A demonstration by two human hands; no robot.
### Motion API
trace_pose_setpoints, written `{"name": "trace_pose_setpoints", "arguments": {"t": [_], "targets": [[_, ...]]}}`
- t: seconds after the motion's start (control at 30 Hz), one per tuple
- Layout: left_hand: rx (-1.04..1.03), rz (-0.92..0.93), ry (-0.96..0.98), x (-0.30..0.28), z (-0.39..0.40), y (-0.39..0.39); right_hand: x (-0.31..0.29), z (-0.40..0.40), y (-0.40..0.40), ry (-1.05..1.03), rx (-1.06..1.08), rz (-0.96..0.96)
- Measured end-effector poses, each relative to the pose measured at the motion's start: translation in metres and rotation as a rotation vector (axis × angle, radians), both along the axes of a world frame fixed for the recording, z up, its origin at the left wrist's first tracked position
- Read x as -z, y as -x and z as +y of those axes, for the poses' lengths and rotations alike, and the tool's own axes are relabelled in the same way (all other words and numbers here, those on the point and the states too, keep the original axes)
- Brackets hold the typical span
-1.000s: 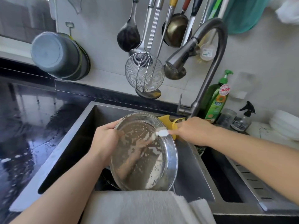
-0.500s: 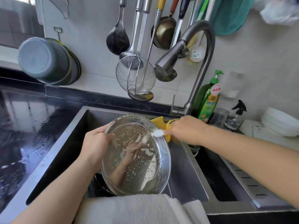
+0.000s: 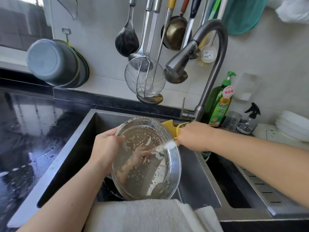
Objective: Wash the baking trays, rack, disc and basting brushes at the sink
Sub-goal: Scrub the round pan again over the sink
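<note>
A round steel baking tray (image 3: 147,166), speckled with soap foam, stands tilted on edge over the left sink basin (image 3: 197,185). My left hand (image 3: 104,148) grips its left rim, thumb on the inside. My right hand (image 3: 194,135) is at the tray's upper right rim, curled round a yellow scrubbing cloth (image 3: 172,127); a blob of white foam (image 3: 167,146) sits by my fingers on the rim. Dark items (image 3: 110,186) lie in the basin under the tray, mostly hidden.
The faucet (image 3: 209,64) arches above the tray with no water running. Green dish soap (image 3: 219,104), a spray bottle (image 3: 249,121) and stacked white plates (image 3: 294,126) stand at the right. Hanging ladles and a wire skimmer (image 3: 144,79) are behind. A white towel (image 3: 150,216) covers the front edge; wet black counter (image 3: 33,124) lies left.
The tray stays tilted in my left hand. My right hand with the cloth has shifted slightly along the upper right rim; the camera has panned a little.
</note>
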State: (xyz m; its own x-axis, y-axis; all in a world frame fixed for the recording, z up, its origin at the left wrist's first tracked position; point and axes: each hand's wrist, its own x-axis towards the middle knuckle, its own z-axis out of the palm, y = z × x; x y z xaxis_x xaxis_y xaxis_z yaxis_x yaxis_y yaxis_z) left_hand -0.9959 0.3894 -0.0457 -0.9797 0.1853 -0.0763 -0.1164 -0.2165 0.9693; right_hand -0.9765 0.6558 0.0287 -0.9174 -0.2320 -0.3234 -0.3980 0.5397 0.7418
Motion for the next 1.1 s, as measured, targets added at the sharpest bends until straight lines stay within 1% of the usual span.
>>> {"name": "trace_pose_setpoints", "arguments": {"t": [0.07,0.1,0.2,0.23,0.27,0.33,0.37,0.4,0.43,0.5,0.53,0.57,0.63,0.67,0.7,0.77,0.8,0.83,0.9,0.93,0.97,1.07,1.1], "targets": [[-0.001,-0.001,-0.009,-0.001,-0.001,0.0,-0.001,0.0,0.001,0.092,-0.043,0.147],[-0.006,-0.006,-0.022,-0.001,-0.001,0.0,0.001,0.001,0.001,0.097,-0.035,0.149],[-0.029,-0.014,-0.028,0.001,-0.001,0.001,0.007,-0.002,-0.008,0.069,0.093,-0.033],[-0.036,-0.012,-0.023,0.001,-0.001,0.001,0.008,-0.003,-0.01,0.078,0.089,-0.037],[-0.042,-0.011,-0.024,0.001,-0.001,0.001,0.008,-0.004,-0.009,0.087,0.077,0.007],[-0.065,-0.02,-0.053,0.001,-0.002,0.001,0.005,-0.002,-0.008,0.136,0.041,0.161],[-0.082,-0.026,-0.069,0.001,-0.002,0.002,0.005,-0.001,-0.011,0.152,0.042,0.168],[-0.1,-0.031,-0.078,0.001,-0.003,0.002,0.007,-0.001,-0.014,0.163,0.072,0.09],[-0.114,-0.034,-0.079,0.001,-0.002,0.002,0.011,0.0,-0.019,0.192,0.124,-0.035],[-0.133,-0.032,-0.075,0.002,-0.002,0.002,0.017,-0.007,-0.03,0.314,0.287,-0.334],[-0.137,-0.03,-0.073,0.001,-0.002,0.002,0.018,-0.007,-0.031,0.341,0.305,-0.365],[-0.14,-0.028,-0.074,0.0,-0.002,0.0,0.018,-0.004,-0.028,0.335,0.289,-0.29],[-0.15,-0.012,-0.085,-0.002,-0.004,-0.001,0.015,0.001,-0.024,0.248,0.18,-0.006],[-0.155,-0.006,-0.093,-0.002,-0.004,-0.002,0.016,0.003,-0.025,0.258,0.177,0.069],[-0.16,-0.006,-0.102,-0.003,-0.004,-0.002,0.018,0.004,-0.026,0.272,0.208,0.047],[-0.16,-0.013,-0.091,-0.002,-0.003,-0.002,0.021,-0.001,-0.032,0.321,0.306,-0.158],[-0.149,-0.013,-0.076,-0.002,-0.002,-0.003,0.021,-0.006,-0.035,0.329,0.31,-0.204],[-0.143,-0.011,-0.074,-0.002,0.0,-0.003,0.019,-0.008,-0.033,0.287,0.269,-0.149],[-0.143,-0.007,-0.114,-0.003,0.001,-0.004,0.01,-0.007,-0.026,0.216,0.172,0.129],[-0.146,-0.005,-0.133,-0.004,0.0,-0.005,0.006,-0.006,-0.025,0.227,0.164,0.219],[-0.152,-0.001,-0.137,-0.005,0.0,-0.005,0.006,-0.005,-0.024,0.223,0.179,0.206],[-0.152,0.015,-0.102,-0.004,0.0,-0.006,0.013,-0.011,-0.031,0.233,0.299,-0.125],[-0.153,0.016,-0.101,-0.004,0.0,-0.005,0.015,-0.012,-0.03,0.233,0.302,-0.133]]}}
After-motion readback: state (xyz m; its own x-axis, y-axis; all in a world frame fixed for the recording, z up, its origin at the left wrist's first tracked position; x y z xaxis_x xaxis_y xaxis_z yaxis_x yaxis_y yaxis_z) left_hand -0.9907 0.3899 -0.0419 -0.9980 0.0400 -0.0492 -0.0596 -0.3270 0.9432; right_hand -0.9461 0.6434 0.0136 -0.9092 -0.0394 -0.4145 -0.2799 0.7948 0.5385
